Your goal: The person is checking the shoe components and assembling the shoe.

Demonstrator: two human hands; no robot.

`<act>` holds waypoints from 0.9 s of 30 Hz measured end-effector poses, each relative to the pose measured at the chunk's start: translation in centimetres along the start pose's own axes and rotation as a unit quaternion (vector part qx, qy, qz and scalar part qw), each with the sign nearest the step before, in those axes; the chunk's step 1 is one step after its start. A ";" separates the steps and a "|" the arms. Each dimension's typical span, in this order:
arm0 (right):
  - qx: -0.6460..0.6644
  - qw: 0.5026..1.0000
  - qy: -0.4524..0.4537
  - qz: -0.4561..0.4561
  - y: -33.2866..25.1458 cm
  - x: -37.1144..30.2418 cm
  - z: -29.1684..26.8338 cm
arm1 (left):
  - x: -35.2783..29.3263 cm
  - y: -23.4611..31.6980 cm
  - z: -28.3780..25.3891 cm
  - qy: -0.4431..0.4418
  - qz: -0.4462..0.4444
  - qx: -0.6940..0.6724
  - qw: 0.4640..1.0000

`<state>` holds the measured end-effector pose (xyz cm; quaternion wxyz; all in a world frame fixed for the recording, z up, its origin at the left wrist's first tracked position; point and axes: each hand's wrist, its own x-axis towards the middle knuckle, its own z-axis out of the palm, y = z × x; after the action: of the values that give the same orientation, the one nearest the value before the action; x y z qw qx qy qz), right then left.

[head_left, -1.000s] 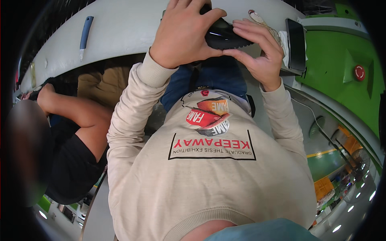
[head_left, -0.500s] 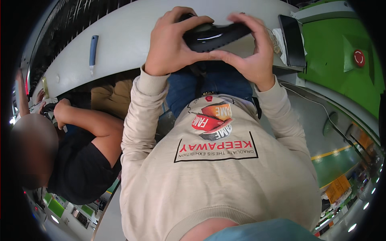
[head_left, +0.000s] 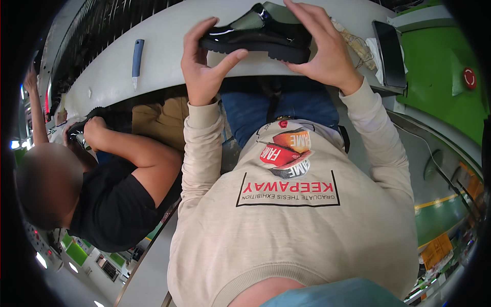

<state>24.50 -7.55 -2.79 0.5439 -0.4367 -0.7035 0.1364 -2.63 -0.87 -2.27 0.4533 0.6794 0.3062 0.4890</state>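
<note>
A glossy black shoe point(head_left: 255, 36) with a thick ridged sole and heel is held sideways over the front edge of the table. My left hand point(head_left: 207, 64) grips its toe end, thumb along the sole and fingers at the far side. Around the heel end, my right hand point(head_left: 327, 48) is closed, with its thumb under the heel and its fingers up by the opening. The shoe's sole faces me, and its upper points away. Part of the toe is hidden behind my left fingers.
A blue-handled knife point(head_left: 137, 61) lies on the pale table point(head_left: 110, 69) to the left. At right are a dark phone-like slab point(head_left: 388, 53), a whitish bundle point(head_left: 355, 46) and a green machine with a red button point(head_left: 469, 78). A co-worker point(head_left: 123, 204) in black sits close at left, handling a dark shoe.
The shoe has turned so that its side and heel show clearly. My right hand has shifted to the heel end and my left to the toe. The whole view has shifted slightly.
</note>
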 end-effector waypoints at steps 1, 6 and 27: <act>0.063 0.988 0.064 -0.128 0.4 0.5 1.1 | -0.1 -0.2 -0.2 -0.028 0.021 0.098 0.995; -0.089 0.984 -0.106 0.115 -3.3 1.1 -1.7 | 0.1 -0.6 0.5 -0.010 0.032 0.128 0.991; -0.056 0.989 -0.031 0.133 -3.7 -0.4 -0.6 | 0.3 -1.2 -0.2 -0.059 -0.002 0.010 0.998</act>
<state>23.30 -10.22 -0.33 0.4733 -0.5516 -0.6623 0.1816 -2.66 -0.09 -3.29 0.4650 0.7107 0.2853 0.4443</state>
